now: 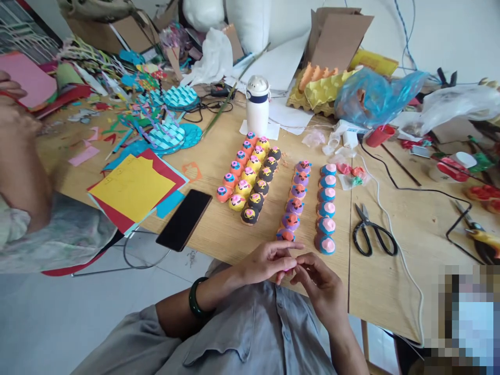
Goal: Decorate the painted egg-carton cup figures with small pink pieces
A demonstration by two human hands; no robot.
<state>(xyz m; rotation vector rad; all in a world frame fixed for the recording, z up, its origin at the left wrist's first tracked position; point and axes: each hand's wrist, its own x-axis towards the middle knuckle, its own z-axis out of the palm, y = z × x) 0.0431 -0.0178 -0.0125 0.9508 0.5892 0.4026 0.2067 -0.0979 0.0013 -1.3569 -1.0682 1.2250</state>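
Close to my body at the table edge, my left hand [269, 263] pinches a small bright pink piece [288, 270], which looks like soft clay and is mostly covered by fingers. My right hand [318, 284] meets it there, thumb and fingertips closed together; what they grip is too small to make out. Just beyond my fingers runs a row of purple domes [294, 207] with orange and blue faces. To its right stands a row of blue domes [326, 210] with pink tops. Further left are orange domes [235, 167], yellow domes [245, 187] and black domes [255, 201] with small decorations.
Black-handled scissors [371, 229] and a white cable [390, 229] lie right. A phone [185, 220] and coloured paper [135, 187] are left. A white bottle [258, 112] stands behind the domes. Another person's arm [19, 151] is at far left. Egg cartons [324, 91] sit at the back.
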